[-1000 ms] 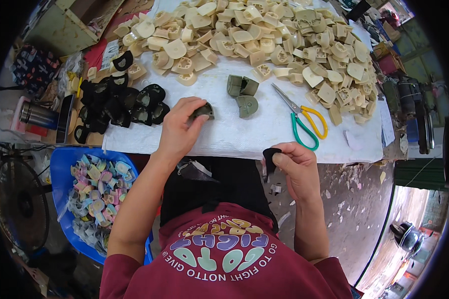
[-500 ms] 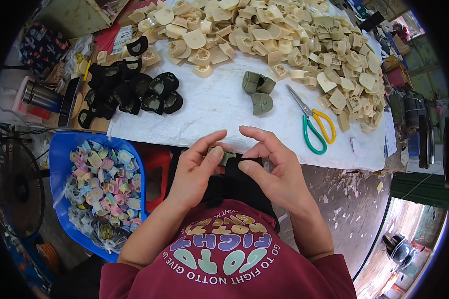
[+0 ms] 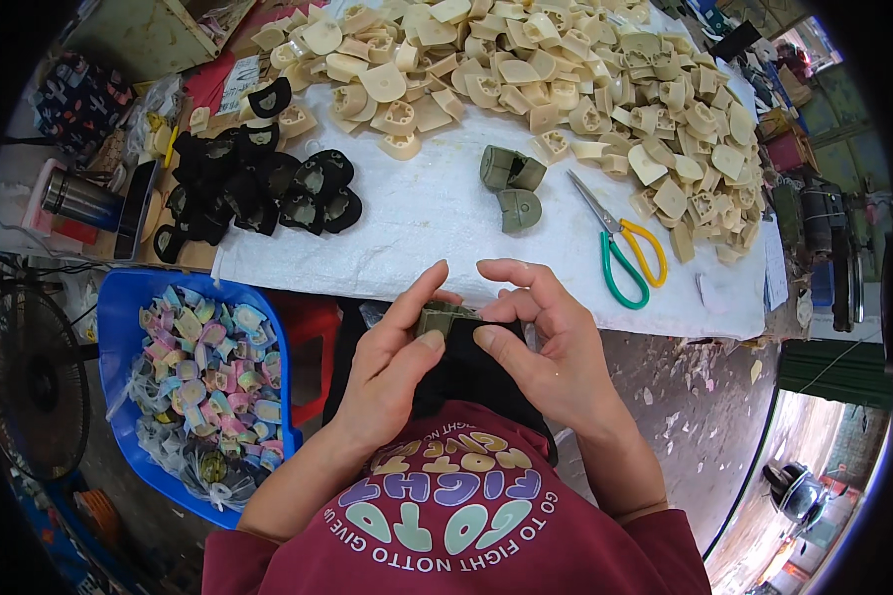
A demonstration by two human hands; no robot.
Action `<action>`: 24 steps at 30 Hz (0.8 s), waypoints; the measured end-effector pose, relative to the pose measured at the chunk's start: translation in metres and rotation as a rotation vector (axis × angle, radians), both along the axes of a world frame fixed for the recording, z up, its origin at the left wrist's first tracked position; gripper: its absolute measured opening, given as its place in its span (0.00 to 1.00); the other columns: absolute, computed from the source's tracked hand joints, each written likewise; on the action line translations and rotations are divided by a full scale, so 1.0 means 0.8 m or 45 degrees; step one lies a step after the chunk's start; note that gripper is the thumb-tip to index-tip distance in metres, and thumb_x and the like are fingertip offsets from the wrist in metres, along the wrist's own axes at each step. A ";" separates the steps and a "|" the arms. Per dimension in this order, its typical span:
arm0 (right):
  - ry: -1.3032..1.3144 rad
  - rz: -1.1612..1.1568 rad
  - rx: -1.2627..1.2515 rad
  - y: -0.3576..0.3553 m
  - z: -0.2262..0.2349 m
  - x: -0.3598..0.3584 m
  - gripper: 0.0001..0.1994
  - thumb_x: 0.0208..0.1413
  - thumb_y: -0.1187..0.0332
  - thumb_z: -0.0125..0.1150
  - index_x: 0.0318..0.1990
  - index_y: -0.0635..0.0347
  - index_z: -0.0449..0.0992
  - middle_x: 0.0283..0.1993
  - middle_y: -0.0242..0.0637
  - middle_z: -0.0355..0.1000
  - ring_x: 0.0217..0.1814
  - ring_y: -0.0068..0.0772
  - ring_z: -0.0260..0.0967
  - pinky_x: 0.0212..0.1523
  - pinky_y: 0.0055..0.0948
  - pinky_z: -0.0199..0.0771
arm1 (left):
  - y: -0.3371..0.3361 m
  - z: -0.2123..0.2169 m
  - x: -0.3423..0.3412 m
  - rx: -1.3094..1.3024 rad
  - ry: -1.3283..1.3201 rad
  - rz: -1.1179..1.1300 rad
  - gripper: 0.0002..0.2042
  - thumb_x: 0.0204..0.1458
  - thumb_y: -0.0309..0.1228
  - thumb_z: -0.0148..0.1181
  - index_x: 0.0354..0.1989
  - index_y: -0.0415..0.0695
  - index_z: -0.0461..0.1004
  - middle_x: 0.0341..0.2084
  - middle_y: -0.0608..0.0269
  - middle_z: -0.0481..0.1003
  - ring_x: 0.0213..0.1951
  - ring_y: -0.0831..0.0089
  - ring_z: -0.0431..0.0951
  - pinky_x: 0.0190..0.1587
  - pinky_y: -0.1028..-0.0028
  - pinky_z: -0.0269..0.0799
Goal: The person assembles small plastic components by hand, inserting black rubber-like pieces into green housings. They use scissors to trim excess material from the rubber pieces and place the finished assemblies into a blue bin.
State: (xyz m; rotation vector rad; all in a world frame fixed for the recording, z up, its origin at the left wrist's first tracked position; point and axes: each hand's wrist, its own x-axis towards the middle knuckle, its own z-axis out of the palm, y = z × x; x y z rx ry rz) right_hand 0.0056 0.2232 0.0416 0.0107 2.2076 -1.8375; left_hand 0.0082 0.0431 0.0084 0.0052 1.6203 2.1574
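Observation:
In front of my lap, my left hand (image 3: 385, 362) pinches an olive-green moulded piece (image 3: 445, 315) between thumb and fingers. My right hand (image 3: 551, 357) grips a piece of black fabric (image 3: 463, 340), its thumb pressed on the edge against the green piece. Fingers hide part of both, and how far the fabric wraps round cannot be made out. Beyond my hands on the table lie a few loose green hollow pieces (image 3: 519, 210). To their right are scissors (image 3: 615, 226) with one green and one yellow handle, blades slightly apart.
Cream moulded pieces (image 3: 526, 71) heap across the back of the white-covered table (image 3: 397, 238). Black-covered pieces (image 3: 258, 178) pile at left, near a metal flask (image 3: 79, 196). Below stands a blue tub (image 3: 286, 397) of pastel pieces, beside a red stool (image 3: 313, 362) and a fan (image 3: 35, 372).
The green piece has turned and more of it shows between my hands. The black fabric now sits closer along its edge. My left thumb has moved slightly down.

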 end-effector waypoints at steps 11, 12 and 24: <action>0.122 -0.043 -0.014 -0.002 -0.007 0.003 0.22 0.51 0.78 0.59 0.55 0.60 0.65 0.29 0.33 0.73 0.32 0.20 0.69 0.35 0.22 0.68 | 0.009 0.007 0.006 -0.006 0.146 0.083 0.30 0.50 0.19 0.48 0.66 0.39 0.55 0.52 0.57 0.67 0.52 0.76 0.67 0.56 0.75 0.61; 0.150 -0.038 0.006 -0.003 -0.008 0.003 0.21 0.51 0.78 0.58 0.55 0.60 0.65 0.29 0.33 0.73 0.31 0.20 0.69 0.35 0.22 0.68 | 0.012 0.006 0.006 -0.004 0.155 0.105 0.29 0.51 0.17 0.50 0.65 0.39 0.57 0.51 0.59 0.67 0.51 0.77 0.68 0.55 0.77 0.62; 0.644 -0.083 0.634 0.000 -0.010 0.014 0.25 0.45 0.71 0.67 0.53 0.60 0.67 0.49 0.41 0.70 0.55 0.48 0.65 0.59 0.44 0.58 | 0.010 -0.011 -0.003 0.107 0.130 0.271 0.27 0.47 0.16 0.52 0.59 0.39 0.63 0.49 0.57 0.70 0.47 0.75 0.72 0.52 0.76 0.67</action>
